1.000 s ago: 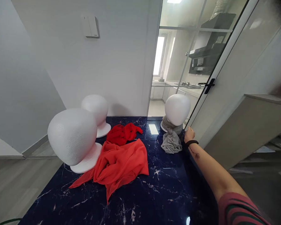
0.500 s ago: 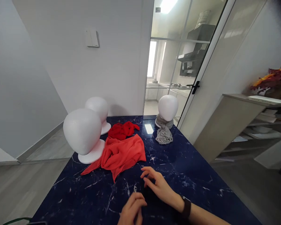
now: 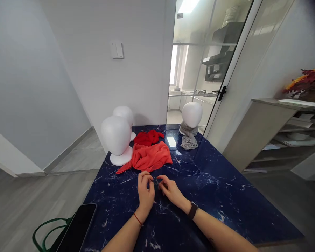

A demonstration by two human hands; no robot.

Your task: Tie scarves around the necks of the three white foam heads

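Note:
Both hands meet over the middle of the dark blue marble table [image 3: 220, 196]. My left hand [image 3: 145, 194] and my right hand [image 3: 171, 191] pinch a small dark item [image 3: 155, 183] between their fingertips; it is too small to name. Just beyond them lies an orange-red scarf [image 3: 151, 158], with a darker red scarf [image 3: 147, 137] behind it. Two bare white foam heads [image 3: 116, 137] [image 3: 124, 114] stand at the left. A third foam head [image 3: 191, 114] at the far right wears a grey scarf [image 3: 188, 139] tied at its neck.
A black phone [image 3: 76, 227] lies at the table's near left corner beside a green cord [image 3: 43, 232]. A glass sliding door [image 3: 220, 70] stands behind the table. Shelving with a flower basket [image 3: 306, 84] is at the right.
The view has pulled back from the table. My right hand left the grey-scarfed head and came near; my left hand came into view. Both now pinch the small dark item together.

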